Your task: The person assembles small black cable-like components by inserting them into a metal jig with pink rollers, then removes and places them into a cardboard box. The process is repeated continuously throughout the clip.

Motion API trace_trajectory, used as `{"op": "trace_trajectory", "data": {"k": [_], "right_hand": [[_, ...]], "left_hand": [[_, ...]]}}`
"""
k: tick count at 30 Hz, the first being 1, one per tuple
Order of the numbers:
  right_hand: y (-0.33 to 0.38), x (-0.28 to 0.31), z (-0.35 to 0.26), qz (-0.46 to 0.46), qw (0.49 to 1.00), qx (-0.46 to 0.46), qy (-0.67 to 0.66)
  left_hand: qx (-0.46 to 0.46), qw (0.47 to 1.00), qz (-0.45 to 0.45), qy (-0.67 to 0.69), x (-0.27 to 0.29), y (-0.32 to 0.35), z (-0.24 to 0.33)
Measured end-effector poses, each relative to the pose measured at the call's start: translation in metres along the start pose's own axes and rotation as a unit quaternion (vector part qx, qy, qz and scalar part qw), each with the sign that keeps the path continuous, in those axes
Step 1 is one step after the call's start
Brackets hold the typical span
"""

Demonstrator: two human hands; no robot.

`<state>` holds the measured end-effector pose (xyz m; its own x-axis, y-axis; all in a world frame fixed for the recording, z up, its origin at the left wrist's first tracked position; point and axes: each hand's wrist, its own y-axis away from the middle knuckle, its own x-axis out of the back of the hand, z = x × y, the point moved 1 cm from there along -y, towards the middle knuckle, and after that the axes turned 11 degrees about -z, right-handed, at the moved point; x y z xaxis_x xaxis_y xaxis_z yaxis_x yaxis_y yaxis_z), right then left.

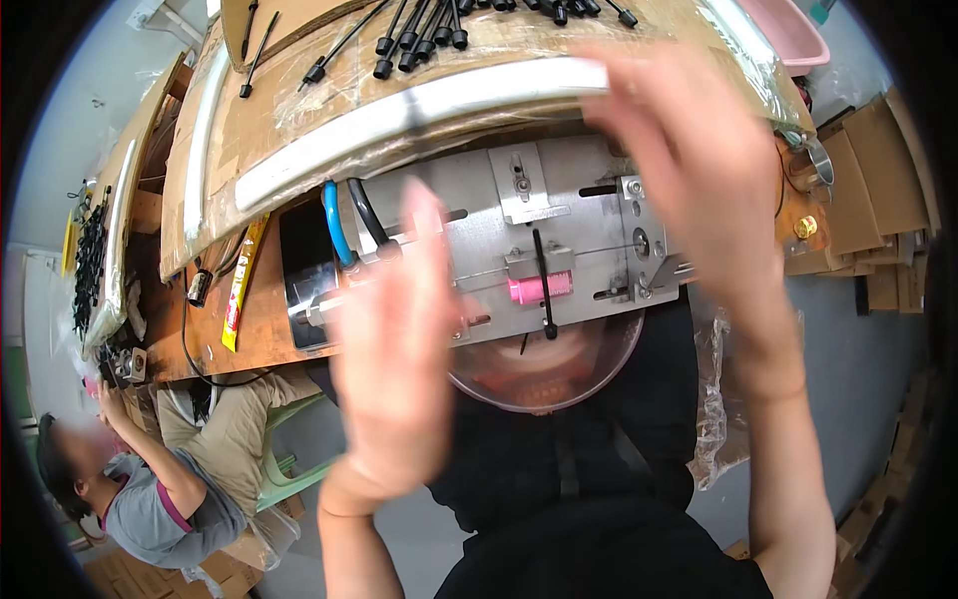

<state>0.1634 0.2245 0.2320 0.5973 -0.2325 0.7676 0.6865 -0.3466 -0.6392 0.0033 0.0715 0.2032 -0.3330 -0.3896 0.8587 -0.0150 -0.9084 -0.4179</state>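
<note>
My left hand (394, 339), smeared by motion, is over the left part of a metal fixture plate (479, 235). Just above its fingertips shows a blurred black rod (414, 120); whether the fingers hold it is unclear. Also blurred, my right hand (699, 170) hovers over the plate's right end, its fingertips near the white padded edge (439, 110). What it holds, if anything, does not show. Between the hands, a black rod with a knobbed end (546, 290) lies across a pink block (524, 290) on the plate. A clear plastic bowl (549, 394) sits below the plate's front edge.
Several black rods with knobbed ends (409, 45) lie on the cardboard-covered surface (279, 130) behind. Blue (337, 225) and black (367, 215) tubes rise by the plate's left end, near a yellow packet (244, 285). Cartons (878, 180) stand right; a seated person (170, 499) works left.
</note>
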Motion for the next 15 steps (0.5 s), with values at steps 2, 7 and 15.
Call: {"op": "trace_trajectory", "data": {"k": [2, 7, 15], "right_hand": [[-0.046, -0.004, 0.026, -0.057, 0.991, 0.017, 0.121], [-0.101, 0.003, 0.076, -0.234, 0.969, 0.014, 0.080], [-0.093, 0.051, 0.095, -0.148, 0.794, -0.111, -0.580]], "left_hand": [[0.001, 0.998, -0.053, -0.015, -0.022, 0.033, 0.029], [0.033, 0.990, -0.134, -0.006, -0.068, 0.043, 0.058], [0.049, 0.986, -0.162, -0.007, -0.065, 0.034, 0.053]]}}
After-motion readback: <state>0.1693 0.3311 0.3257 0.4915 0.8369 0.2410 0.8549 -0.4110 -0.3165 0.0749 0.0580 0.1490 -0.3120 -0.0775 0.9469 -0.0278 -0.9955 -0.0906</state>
